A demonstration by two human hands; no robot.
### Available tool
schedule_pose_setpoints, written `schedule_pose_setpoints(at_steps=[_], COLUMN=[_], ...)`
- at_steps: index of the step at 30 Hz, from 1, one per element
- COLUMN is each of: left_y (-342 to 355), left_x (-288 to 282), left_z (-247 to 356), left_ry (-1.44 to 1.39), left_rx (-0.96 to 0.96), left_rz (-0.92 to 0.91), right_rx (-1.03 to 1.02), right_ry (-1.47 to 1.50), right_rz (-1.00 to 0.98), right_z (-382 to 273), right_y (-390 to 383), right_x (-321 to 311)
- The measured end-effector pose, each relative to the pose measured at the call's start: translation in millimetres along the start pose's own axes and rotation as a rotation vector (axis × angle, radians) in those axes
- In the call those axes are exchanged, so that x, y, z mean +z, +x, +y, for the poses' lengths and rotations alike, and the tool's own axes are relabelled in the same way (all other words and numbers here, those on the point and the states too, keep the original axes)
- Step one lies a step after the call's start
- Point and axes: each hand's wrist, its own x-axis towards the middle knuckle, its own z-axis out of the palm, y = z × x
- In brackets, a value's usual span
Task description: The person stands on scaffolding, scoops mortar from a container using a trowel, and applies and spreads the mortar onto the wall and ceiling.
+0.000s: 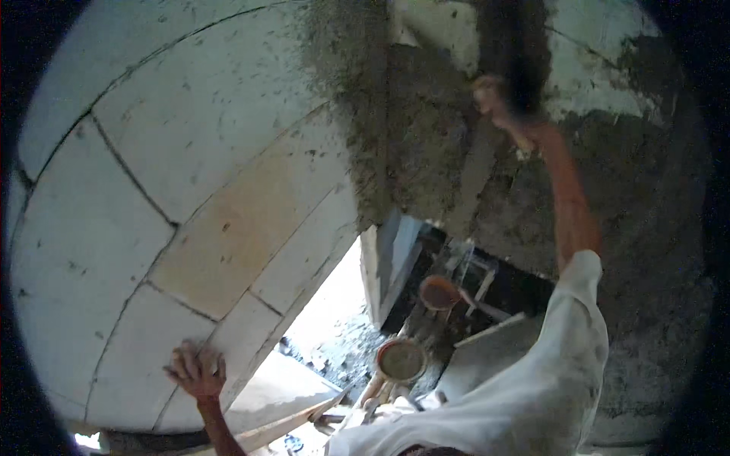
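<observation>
My left hand rests on the pale block wall at the lower left, its fingers apart and bent a little, holding nothing. My right hand is raised to the mortar-coated wall at the upper right, with its fingers closed. A dark, blurred shape lies beside it, and I cannot make out what the hand grips. The wet grey mortar covers much of the right side and borders the pale blocks, with some bare white patches near the top.
Below is an opening with bright light, rubble and boards. Two round containers, a reddish bowl and a bucket of grey material, stand on a dark surface or planks. A pale panel leans near my right sleeve.
</observation>
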Motion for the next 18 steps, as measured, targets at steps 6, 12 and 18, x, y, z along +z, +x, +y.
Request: schedule_pose_setpoints(at_steps=[6, 12, 18], left_y=[-17, -8, -18], left_x=[3, 8, 16], left_z=[-6, -1, -1], left_ry=[0.072, 0.076, 0.012], left_rx=[-0.052, -0.059, -0.071], left_rz=[0.017, 0.072, 0.095], right_rx=[-0.047, -0.055, -0.125], right_ry=[-0.392, -0.882, -1.093], right_rz=[-0.096, -0.644, -0.663], right_z=[-95, -21, 47], right_y=[-13, -66, -25], right_x=[-63, 19, 73])
